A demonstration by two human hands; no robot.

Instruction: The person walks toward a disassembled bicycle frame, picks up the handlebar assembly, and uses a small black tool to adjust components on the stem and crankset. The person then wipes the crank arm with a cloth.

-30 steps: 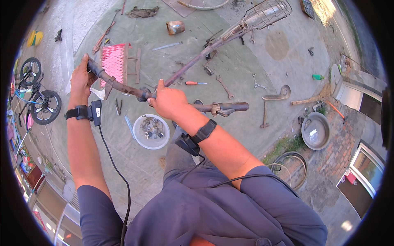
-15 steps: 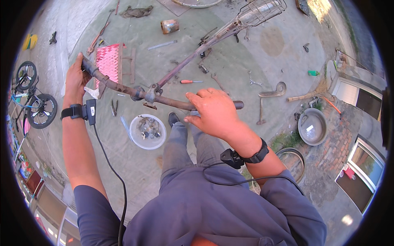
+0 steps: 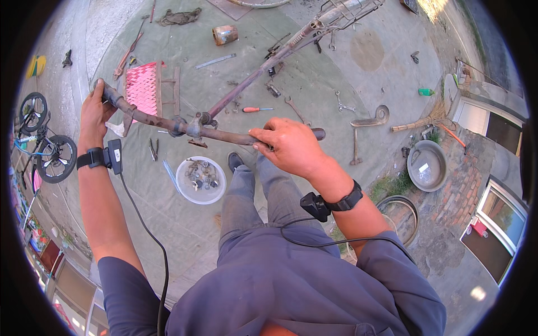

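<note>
My left hand [image 3: 94, 115] is closed round the left end of a rusty, bent tubular bar [image 3: 221, 134], beside a pale bracket [image 3: 119, 127]. My right hand [image 3: 288, 148] grips the bar near its right end, fingers curled over it. At the bar's middle, a clamp [image 3: 194, 129] joins it to a long faded purple tube [image 3: 241, 89], which runs up to a wire rack [image 3: 358, 12]. A red-handled screwdriver [image 3: 252, 110], pliers [image 3: 153, 149] and a white basin of small metal parts [image 3: 185, 193] lie on the ground below.
A red woven seat [image 3: 141, 87] lies behind the bar. Around the ground are wrenches [image 3: 343, 103], a rusty can [image 3: 224, 35], a straw broom [image 3: 420, 123] and a metal basin [image 3: 427, 168]. A bicycle [image 3: 50, 151] is at far left, a door [image 3: 485, 246] at lower right.
My right hand has shifted from near the clamp rightward along the bar, uncovering the clamp. My left hand and the bar's left end have moved a little to the left.
</note>
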